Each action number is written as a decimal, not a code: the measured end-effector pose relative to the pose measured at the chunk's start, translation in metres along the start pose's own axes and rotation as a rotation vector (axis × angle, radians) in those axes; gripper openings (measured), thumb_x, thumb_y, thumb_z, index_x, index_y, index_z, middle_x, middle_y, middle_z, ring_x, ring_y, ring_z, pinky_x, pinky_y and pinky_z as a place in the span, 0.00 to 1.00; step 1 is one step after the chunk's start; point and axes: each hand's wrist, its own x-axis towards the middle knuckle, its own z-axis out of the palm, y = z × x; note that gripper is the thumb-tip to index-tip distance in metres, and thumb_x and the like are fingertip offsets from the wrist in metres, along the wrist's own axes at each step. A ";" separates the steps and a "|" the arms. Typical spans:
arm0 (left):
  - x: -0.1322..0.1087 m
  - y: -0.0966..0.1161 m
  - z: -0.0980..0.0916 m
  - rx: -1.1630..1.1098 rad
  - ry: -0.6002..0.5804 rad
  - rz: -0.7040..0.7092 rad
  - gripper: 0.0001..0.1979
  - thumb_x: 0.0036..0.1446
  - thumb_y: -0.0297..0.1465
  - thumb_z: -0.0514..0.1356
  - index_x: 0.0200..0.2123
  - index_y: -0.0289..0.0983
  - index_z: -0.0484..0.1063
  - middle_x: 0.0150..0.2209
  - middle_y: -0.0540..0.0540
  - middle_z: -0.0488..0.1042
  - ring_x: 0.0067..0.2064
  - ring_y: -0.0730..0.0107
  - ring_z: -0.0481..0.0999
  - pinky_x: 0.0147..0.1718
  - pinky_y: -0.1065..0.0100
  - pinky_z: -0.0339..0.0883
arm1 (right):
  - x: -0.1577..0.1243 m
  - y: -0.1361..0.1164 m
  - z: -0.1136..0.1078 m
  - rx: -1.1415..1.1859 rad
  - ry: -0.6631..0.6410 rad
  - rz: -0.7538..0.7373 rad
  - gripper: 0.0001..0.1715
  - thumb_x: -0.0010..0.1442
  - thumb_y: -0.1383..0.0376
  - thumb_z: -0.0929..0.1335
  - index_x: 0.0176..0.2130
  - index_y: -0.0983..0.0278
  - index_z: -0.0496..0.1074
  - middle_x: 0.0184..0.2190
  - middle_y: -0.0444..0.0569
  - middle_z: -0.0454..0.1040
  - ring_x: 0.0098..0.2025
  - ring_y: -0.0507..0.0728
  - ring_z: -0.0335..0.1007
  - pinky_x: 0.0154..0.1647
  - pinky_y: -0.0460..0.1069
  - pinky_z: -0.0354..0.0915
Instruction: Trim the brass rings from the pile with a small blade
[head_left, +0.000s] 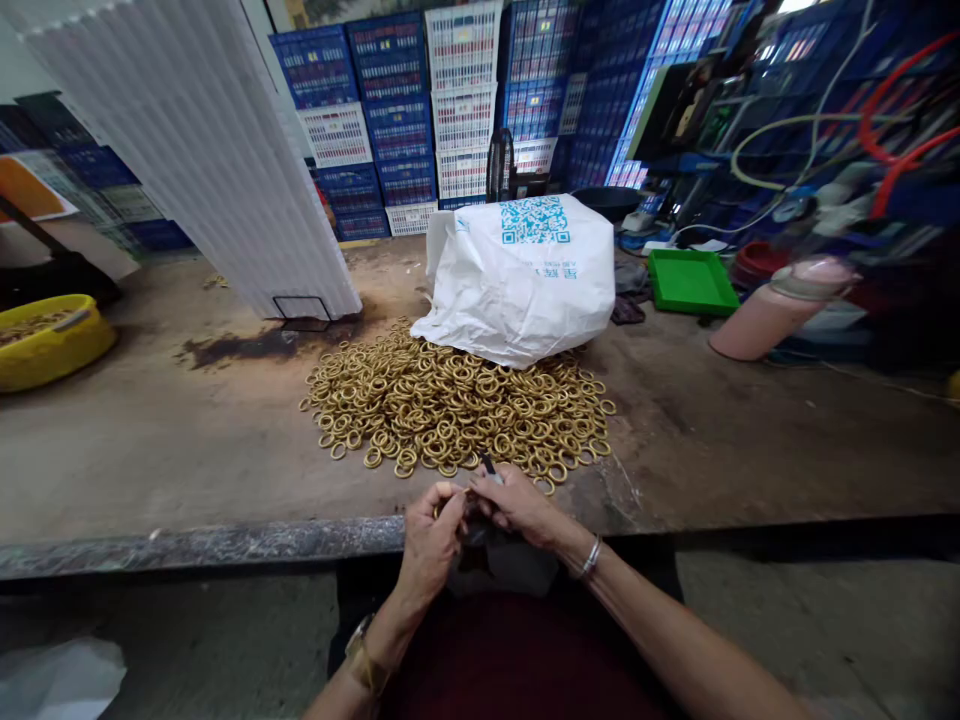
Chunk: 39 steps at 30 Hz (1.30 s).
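A wide heap of brass-coloured rings (450, 400) lies on the worktable, just beyond my hands. My left hand (433, 540) is closed near the table's front edge, thumb and forefinger pinched on what looks like one brass ring, mostly covered by the fingers. Beside it, with fingertips almost meeting the left ones, my right hand (521, 505) is closed around a slim tool (491, 468) with a dark tip and a greyish body. The tool's exact kind is too small to make out. A white sack (525, 290) with blue print rests on the back of the heap.
At the left are a yellow basin (56, 350) of small pieces and a tall white ribbed panel (202, 150). To the right stand a green tray (691, 281) and a pink bottle (772, 315). Stacked blue and white crates (390, 130) line the back.
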 end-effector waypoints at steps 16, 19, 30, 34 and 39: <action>-0.006 0.004 0.003 -0.160 -0.183 -0.158 0.15 0.47 0.41 0.60 0.27 0.35 0.64 0.19 0.55 0.64 0.15 0.84 0.56 0.11 0.79 0.46 | -0.005 -0.006 -0.001 -0.216 0.144 -0.168 0.10 0.48 0.60 0.63 0.23 0.65 0.62 0.15 0.37 0.57 0.17 0.45 0.48 0.18 0.42 0.48; -0.009 0.005 0.000 -0.177 -0.200 -0.153 0.15 0.47 0.42 0.60 0.27 0.36 0.64 0.19 0.55 0.64 0.16 0.84 0.57 0.12 0.79 0.46 | -0.005 -0.003 -0.001 -0.187 0.134 -0.160 0.11 0.49 0.59 0.62 0.23 0.64 0.62 0.14 0.36 0.56 0.16 0.45 0.47 0.18 0.42 0.48; -0.007 0.008 0.000 -0.169 -0.086 -0.100 0.16 0.47 0.43 0.60 0.28 0.36 0.63 0.20 0.55 0.63 0.16 0.83 0.58 0.11 0.80 0.47 | -0.011 0.004 -0.004 -0.743 0.187 -0.427 0.09 0.53 0.66 0.60 0.24 0.65 0.65 0.20 0.42 0.64 0.23 0.48 0.55 0.25 0.43 0.50; -0.006 0.004 -0.001 -0.087 -0.078 -0.053 0.15 0.49 0.42 0.58 0.28 0.35 0.64 0.17 0.56 0.62 0.15 0.84 0.56 0.12 0.79 0.49 | -0.017 0.007 -0.002 -1.071 0.099 -0.420 0.06 0.51 0.70 0.61 0.29 0.64 0.67 0.23 0.44 0.69 0.24 0.49 0.59 0.25 0.44 0.47; -0.006 -0.001 -0.003 -0.031 -0.068 -0.047 0.14 0.50 0.41 0.57 0.27 0.36 0.63 0.17 0.56 0.62 0.15 0.83 0.56 0.13 0.79 0.50 | -0.017 0.004 0.003 -1.218 0.112 -0.348 0.08 0.52 0.69 0.61 0.31 0.64 0.68 0.25 0.47 0.71 0.26 0.51 0.63 0.24 0.45 0.45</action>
